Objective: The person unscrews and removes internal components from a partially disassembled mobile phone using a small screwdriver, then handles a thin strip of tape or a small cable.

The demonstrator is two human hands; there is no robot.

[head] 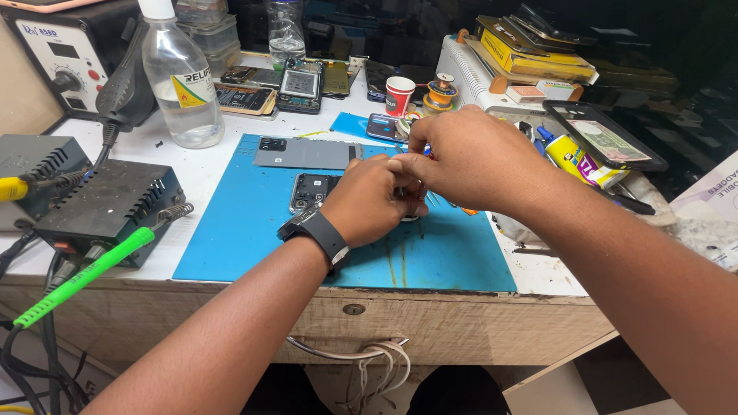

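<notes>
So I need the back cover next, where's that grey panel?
The grey panel lies at the blue mat's far edge, left of both hands, beyond the opened phone.

bare blue mat (254,238) near left, bottle (182,77) and phones (300,86) crowding behind

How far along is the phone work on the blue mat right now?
Done: the grey rectangular back cover lies off, apart from the opened black phone body on the blue work mat. In hand: the left hand and right hand meet over something small that they hide. Left: the phone body lies open with its cover off.
</notes>
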